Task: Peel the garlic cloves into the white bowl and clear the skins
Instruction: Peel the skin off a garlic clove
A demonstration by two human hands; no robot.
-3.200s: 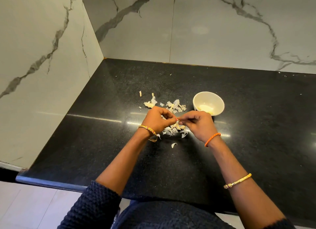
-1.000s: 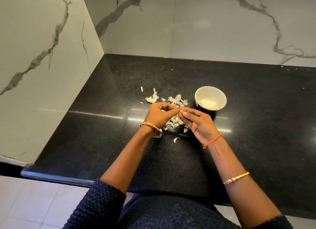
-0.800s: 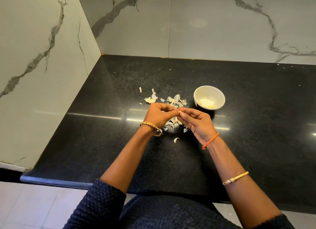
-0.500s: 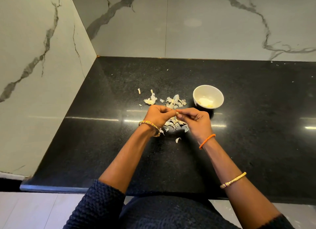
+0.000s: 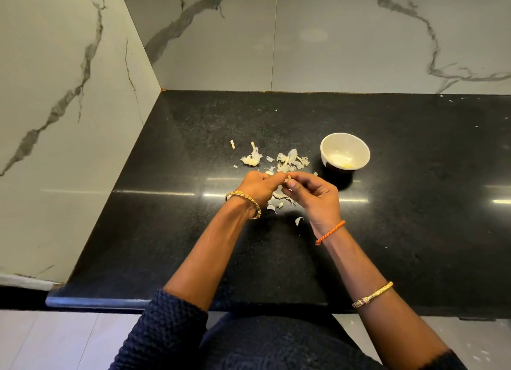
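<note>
My left hand point(image 5: 258, 185) and my right hand point(image 5: 315, 194) meet fingertip to fingertip above the black counter, both pinching one small pale garlic clove point(image 5: 288, 179), mostly hidden by the fingers. A loose pile of papery garlic skins point(image 5: 287, 161) lies just beyond and under the hands, with a clump of skins point(image 5: 251, 159) further left and a single skin point(image 5: 299, 220) nearer me. The white bowl point(image 5: 345, 151) stands to the right of the pile, with pale peeled garlic in its bottom.
The black granite counter point(image 5: 414, 217) runs into a corner of marble wall tiles at the left point(image 5: 69, 120) and back point(image 5: 331, 37). Its front edge point(image 5: 96, 300) is close to my body. Tiny skin flecks dot the counter near the back.
The hands stayed together on the clove; my right hand turned and its fingers curled more over the clove. The view shifted slightly.
</note>
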